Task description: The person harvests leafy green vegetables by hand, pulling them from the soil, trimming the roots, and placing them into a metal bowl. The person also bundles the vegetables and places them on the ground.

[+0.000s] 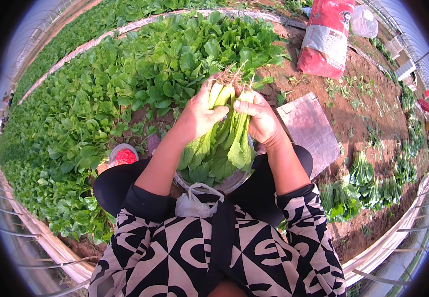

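Note:
My left hand (201,113) grips several leafy green plants (222,97) by their pale stalks, roots upward and leaves hanging down. Close beside it, my right hand (261,118) holds more stalks (241,120) of the same greens, the thumb pressed across them. Soil-stained roots (233,76) stick up above both hands. Below, the leaves droop over a round basin (233,182) between my knees, which holds more leaves. How far the two bunches are joined I cannot tell. A white plastic bag (196,204) lies at my waist.
A dense bed of greens (88,100) spreads ahead and left. A small bowl of red pieces (125,156) stands by my left knee. To the right are a flat board (309,126), a red-and-white sack (328,41) and bunched greens (361,187) on bare soil.

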Available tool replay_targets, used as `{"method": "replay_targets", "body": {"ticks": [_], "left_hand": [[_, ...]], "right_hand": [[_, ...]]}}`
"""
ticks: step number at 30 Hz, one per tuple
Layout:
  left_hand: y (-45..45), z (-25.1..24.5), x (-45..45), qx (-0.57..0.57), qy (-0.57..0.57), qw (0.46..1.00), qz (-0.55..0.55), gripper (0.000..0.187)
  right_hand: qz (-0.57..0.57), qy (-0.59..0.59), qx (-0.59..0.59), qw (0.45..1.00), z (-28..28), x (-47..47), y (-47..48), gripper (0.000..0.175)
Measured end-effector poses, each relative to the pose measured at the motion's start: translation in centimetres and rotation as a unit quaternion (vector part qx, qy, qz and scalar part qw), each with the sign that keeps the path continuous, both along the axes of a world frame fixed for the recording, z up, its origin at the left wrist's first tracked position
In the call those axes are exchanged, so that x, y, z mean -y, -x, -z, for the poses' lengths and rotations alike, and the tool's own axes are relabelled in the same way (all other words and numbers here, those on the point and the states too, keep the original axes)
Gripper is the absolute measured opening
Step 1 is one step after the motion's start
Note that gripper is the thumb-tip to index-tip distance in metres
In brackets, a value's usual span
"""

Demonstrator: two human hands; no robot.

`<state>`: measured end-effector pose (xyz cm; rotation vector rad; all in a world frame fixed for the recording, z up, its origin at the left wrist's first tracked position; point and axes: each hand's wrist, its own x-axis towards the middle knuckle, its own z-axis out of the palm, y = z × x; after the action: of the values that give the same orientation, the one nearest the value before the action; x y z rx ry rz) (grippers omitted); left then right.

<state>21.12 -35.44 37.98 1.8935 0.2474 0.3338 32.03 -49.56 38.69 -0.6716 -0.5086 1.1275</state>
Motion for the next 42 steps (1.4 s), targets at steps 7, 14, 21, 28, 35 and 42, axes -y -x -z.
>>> {"method": "replay_targets", "body": {"ticks": [7,14,21,28,35,42], "left_hand": [[-0.3,-0.3,1.9,-0.072,-0.016,0.997,0.01,0.08],[0.4,1.3,3.3,0.026,0.061,0.996,-0.062,0.065],[-0.1,3.9,3.7,0.0,-0.019,0.997,-0.073,0.065],[0.6,4.3,3.3,0.083,0.109,0.99,0.028,0.05],[1.8,3.0,-2.0,0.026,0.077,0.993,-0.081,0.04],[0.7,-0.3,-1.3,0.091,-0.068,0.979,-0.17,0.016]], "right_hand": [[0.075,0.061,0.005,0.995,2.1,-1.7,0.3,0.021],[0.138,0.086,0.008,0.987,1.8,-1.3,-0.4,0.023],[0.132,0.097,0.032,0.986,2.0,-1.8,0.4,0.031],[0.011,0.047,0.104,0.993,1.1,-1.3,-0.2,0.037],[0.104,0.135,0.124,0.978,0.8,-1.1,0.0,0.021],[0.092,0.18,0.286,0.937,1.9,-1.9,0.5,0.039]]}}
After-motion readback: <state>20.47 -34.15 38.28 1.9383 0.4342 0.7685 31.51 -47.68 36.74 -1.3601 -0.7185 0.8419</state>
